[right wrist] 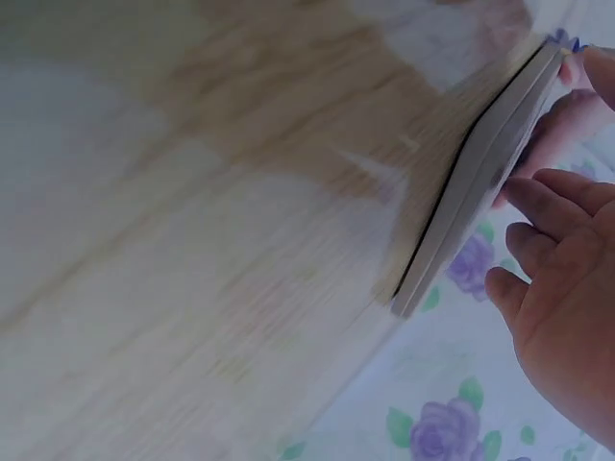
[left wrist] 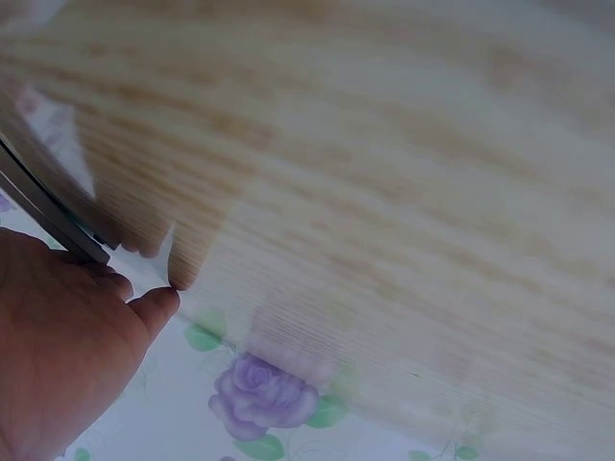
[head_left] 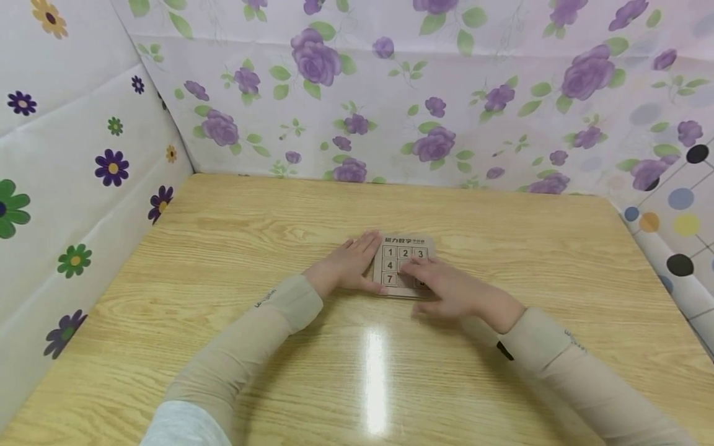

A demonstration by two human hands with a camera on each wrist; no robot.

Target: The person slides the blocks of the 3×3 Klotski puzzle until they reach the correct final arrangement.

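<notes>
A flat number slide puzzle (head_left: 404,240) lies on the table, with tiles 1, 2, 3, 4 and 7 readable. My left hand (head_left: 351,263) lies along its left side, fingers straight at the upper left corner and thumb at the lower left one. From the right, my right hand (head_left: 454,288) reaches over the puzzle, its fingertips at the middle tiles and its thumb low beside the right edge. That hand hides several tiles. In the right wrist view the puzzle's pale side (right wrist: 471,182) shows beside the right hand (right wrist: 567,279), whose fingers are slightly bent.
The glossy wood-grain table (head_left: 251,229) spreads around the puzzle. A cloth with purple roses (head_left: 334,93) hangs behind it. Another flowered cloth (head_left: 67,186) stands at the left, and a dotted one (head_left: 680,241) at the right.
</notes>
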